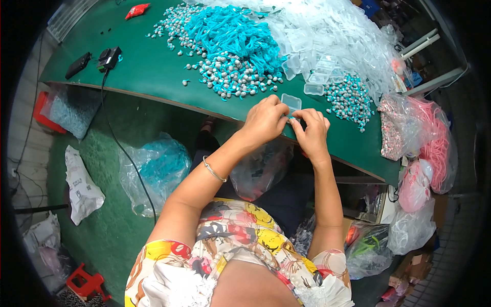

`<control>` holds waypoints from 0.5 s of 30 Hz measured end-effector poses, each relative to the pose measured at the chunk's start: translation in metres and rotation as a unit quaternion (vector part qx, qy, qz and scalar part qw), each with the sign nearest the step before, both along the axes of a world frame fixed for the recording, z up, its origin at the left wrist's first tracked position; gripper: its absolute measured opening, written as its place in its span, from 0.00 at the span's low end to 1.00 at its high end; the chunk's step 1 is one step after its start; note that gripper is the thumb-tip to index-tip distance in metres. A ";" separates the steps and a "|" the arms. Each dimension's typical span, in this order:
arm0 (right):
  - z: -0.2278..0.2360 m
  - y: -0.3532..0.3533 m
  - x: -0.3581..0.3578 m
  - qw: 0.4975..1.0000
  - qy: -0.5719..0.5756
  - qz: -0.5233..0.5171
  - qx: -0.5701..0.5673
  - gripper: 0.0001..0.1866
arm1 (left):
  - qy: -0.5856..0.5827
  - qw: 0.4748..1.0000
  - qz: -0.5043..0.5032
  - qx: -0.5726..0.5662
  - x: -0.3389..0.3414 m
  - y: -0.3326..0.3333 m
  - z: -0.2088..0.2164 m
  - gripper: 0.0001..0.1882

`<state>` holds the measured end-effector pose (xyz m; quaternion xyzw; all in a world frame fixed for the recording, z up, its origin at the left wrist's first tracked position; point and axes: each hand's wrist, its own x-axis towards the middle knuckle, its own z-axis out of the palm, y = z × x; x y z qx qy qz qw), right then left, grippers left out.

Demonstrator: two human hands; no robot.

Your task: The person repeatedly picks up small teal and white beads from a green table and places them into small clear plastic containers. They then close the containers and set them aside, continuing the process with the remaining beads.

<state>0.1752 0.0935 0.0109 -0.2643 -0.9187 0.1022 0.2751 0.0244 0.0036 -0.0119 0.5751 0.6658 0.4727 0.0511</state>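
At the table's front edge my left hand [265, 121] and my right hand [313, 132] meet, fingertips pinched close together. Between them shows a small teal piece [291, 118], mostly covered by the fingers. Just beyond the fingertips lies an open clear plastic case [291, 101]. Ahead of my left hand spreads a heap of small grey-and-teal plug-like pieces [230, 74], with a tangle of teal cords [235, 36] behind it. A second pile of grey-and-teal pieces [350, 100] sits to the right of my right hand.
A large mound of clear plastic cases [332, 36] covers the table's far right. On the green table [138, 66] at left are a black device [108, 59] with a cable and a red packet [137, 11]. Bags of pink cords [434, 138] hang at right; a teal-filled bag [161, 166] sits below.
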 end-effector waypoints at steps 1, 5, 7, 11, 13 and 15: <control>0.000 0.003 0.001 1.000 0.004 0.011 -0.015 0.07 | 0.000 1.000 -0.009 -0.003 -0.001 -0.001 0.000 0.09; -0.001 0.017 0.001 0.995 0.014 0.055 -0.080 0.06 | 0.009 0.999 -0.026 -0.022 -0.005 -0.009 0.005 0.18; 0.003 0.020 0.001 0.992 0.009 0.067 -0.103 0.06 | 0.024 0.999 -0.034 -0.029 -0.004 -0.009 0.008 0.21; 0.012 0.022 -0.001 0.989 -0.001 0.083 -0.118 0.07 | 0.054 0.996 -0.051 -0.040 -0.006 -0.009 0.008 0.23; 0.016 0.024 -0.003 0.987 -0.009 0.087 -0.137 0.07 | 0.059 0.996 -0.055 -0.038 -0.007 -0.009 0.006 0.23; 0.020 0.026 -0.003 0.981 -0.022 0.088 -0.171 0.07 | 0.062 0.996 -0.054 -0.027 -0.005 -0.010 0.005 0.23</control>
